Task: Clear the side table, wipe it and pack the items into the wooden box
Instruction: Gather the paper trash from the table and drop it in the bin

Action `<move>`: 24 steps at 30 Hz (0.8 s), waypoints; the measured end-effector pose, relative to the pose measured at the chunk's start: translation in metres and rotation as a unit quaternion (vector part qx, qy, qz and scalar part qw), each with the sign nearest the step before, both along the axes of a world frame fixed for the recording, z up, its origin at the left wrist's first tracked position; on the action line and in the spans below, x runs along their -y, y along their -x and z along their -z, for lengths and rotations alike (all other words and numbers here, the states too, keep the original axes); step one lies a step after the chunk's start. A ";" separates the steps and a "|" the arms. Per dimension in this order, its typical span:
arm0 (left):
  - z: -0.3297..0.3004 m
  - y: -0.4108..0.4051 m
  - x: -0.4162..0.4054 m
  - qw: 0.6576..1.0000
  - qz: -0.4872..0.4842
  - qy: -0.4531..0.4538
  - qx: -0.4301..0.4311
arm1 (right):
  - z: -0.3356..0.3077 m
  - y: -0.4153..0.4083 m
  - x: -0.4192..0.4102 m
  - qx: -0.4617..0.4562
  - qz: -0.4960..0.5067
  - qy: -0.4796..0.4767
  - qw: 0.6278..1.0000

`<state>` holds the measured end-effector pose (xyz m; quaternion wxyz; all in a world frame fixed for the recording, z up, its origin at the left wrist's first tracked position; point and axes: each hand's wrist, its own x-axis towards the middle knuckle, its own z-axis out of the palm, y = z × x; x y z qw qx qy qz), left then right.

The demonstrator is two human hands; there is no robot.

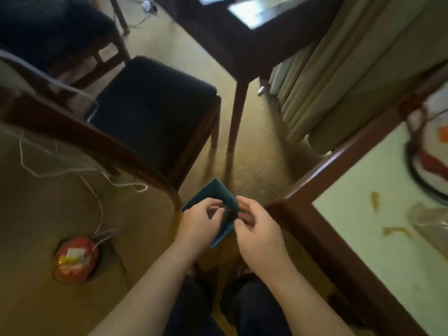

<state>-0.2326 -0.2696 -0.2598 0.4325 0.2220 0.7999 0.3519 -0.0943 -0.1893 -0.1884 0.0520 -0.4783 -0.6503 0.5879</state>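
A folded dark teal cloth hangs in the air over the carpet, held between both hands. My left hand grips its left side and my right hand pinches its right edge. The side table stands at the right, with a dark wooden rim and a pale top. Yellow-brown spill marks lie on that top. A crumpled clear plastic bag rests on the table's right part, beside blurred red and black items. No wooden box is in view.
A dark wooden chair with a black seat stands ahead on the left. White cables trail across the carpet to a red round object. A dark desk leg and beige curtains are ahead on the right.
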 end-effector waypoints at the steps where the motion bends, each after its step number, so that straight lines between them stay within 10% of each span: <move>1: -0.039 -0.007 0.001 1.000 -0.007 -0.029 -0.011 | -0.030 -0.008 -0.002 -0.010 0.008 -0.031 0.999; 9: -0.241 -0.088 -0.053 0.974 0.135 -0.116 -0.138 | -0.195 -0.100 -0.054 0.050 0.131 -0.249 0.958; 24: -0.251 -0.260 -0.274 0.899 0.347 -0.124 -0.237 | -0.182 -0.321 -0.196 0.196 0.232 -0.209 0.929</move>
